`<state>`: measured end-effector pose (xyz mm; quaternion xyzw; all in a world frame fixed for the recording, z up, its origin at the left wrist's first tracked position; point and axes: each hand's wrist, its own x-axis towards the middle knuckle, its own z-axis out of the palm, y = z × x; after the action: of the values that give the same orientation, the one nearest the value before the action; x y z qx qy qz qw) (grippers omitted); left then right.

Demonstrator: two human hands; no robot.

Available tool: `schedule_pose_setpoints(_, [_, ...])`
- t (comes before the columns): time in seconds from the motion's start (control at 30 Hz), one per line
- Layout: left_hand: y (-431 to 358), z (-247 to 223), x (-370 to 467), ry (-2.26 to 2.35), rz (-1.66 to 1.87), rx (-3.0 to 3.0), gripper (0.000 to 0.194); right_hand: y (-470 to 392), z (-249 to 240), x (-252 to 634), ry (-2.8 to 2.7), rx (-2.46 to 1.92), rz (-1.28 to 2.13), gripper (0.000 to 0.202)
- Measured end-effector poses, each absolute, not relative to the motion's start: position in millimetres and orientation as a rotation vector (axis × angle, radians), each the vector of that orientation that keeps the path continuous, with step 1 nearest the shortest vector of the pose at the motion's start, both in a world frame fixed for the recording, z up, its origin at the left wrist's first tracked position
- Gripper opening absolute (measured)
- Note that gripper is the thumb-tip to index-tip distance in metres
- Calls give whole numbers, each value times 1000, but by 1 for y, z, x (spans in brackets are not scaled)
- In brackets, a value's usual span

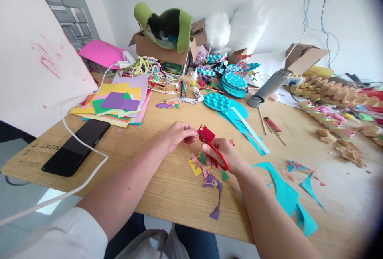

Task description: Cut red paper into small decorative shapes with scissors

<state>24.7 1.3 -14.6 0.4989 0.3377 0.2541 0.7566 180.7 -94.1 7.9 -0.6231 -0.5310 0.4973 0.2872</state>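
Note:
A small piece of red paper [207,133] with scalloped cuts along one edge is held above the table. My left hand [181,133] pinches it at its left side, the fingertips closed. My right hand [226,153] grips red-handled scissors [222,158], whose blades reach the red paper's cut edge. Below the hands lie paper scraps: a yellow piece [195,168], a pink strip [203,167] and a purple strip [218,199]. A tiny red scrap [231,142] sits to the right of the paper.
Stacked coloured paper [119,103] and a black phone [76,147] lie on the left, with a white cable [89,147] crossing the phone. Teal offcuts [281,191] spread on the right. A metal flask [269,87], glue bottles [194,78] and a cardboard box [161,49] stand farther back.

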Motion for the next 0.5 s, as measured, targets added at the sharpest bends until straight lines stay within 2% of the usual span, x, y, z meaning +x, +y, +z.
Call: schedule_pose_setpoints(0.5, [0, -18, 28, 704, 583, 1048, 17, -95, 3, 180, -1393, -1620, 1312, 49])
